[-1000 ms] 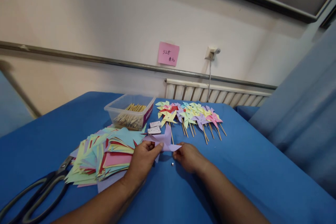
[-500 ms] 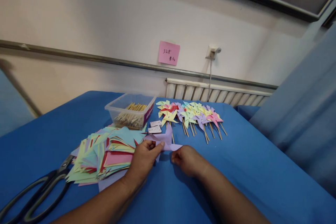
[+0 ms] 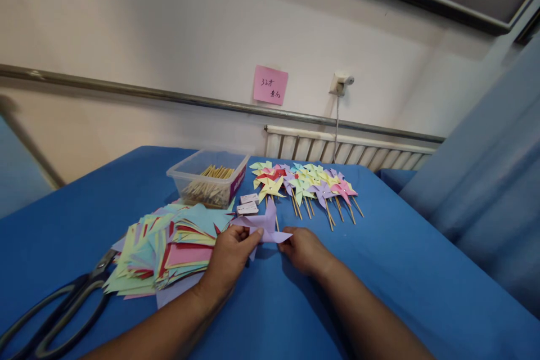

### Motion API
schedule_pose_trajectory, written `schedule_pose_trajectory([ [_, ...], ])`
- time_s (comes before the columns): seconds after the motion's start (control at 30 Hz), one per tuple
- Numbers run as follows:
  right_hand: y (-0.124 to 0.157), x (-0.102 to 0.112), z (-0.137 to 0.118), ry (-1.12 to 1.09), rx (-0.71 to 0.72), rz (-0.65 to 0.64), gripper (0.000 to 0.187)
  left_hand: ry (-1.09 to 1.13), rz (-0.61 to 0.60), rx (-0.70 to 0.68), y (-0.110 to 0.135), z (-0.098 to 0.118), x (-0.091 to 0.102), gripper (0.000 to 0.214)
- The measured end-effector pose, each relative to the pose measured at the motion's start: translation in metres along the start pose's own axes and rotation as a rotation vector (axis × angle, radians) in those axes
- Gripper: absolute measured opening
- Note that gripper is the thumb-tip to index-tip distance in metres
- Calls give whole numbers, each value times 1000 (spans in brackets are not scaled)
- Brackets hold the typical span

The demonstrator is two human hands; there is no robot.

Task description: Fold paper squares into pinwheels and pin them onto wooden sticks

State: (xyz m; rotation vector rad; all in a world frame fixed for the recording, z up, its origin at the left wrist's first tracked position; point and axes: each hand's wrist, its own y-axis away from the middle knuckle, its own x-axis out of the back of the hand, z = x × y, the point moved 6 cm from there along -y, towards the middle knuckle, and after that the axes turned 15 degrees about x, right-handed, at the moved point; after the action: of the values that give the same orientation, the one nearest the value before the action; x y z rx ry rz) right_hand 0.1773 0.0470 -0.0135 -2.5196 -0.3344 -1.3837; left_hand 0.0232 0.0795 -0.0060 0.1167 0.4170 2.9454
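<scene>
A lilac paper pinwheel shape [image 3: 265, 226] lies partly folded on the blue table cloth [image 3: 379, 270], between my two hands. My left hand [image 3: 230, 259] pinches its left side with thumb and fingers closed. My right hand [image 3: 301, 248] is closed at the paper's right corner, fingers curled down onto the cloth. What, if anything, is under those fingers is hidden. Just left of my left hand lies a loose stack of cut coloured paper squares [image 3: 169, 247].
Large black scissors [image 3: 54, 309] lie at the front left. A clear plastic tub of wooden sticks [image 3: 208, 177] stands behind the stack, with small white packets [image 3: 248, 204] beside it. A row of finished pinwheels on sticks [image 3: 304, 185] lies at the back. A blue curtain [image 3: 485, 180] hangs on the right.
A small shiny pin seen on the cloth between my hands a second ago is now out of sight under my right hand, which shifted slightly. My left hand kept its pinch.
</scene>
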Motion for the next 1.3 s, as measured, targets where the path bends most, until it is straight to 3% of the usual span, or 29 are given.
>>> schedule_pose_trajectory([
  [0.8,-1,1,36,104,-225,69,14,-31,14,29,1,0,0,30],
  [1.03,2,7,29,97,-200,113,14,-28,9,18,0,0,1,31],
  [1.23,-1,1,12,59,-66,55,10,-9,20,42,2,1,1,29],
  [1.3,-1,1,13,-9,-72,88,9,-1,16,41,2,2,0,29],
])
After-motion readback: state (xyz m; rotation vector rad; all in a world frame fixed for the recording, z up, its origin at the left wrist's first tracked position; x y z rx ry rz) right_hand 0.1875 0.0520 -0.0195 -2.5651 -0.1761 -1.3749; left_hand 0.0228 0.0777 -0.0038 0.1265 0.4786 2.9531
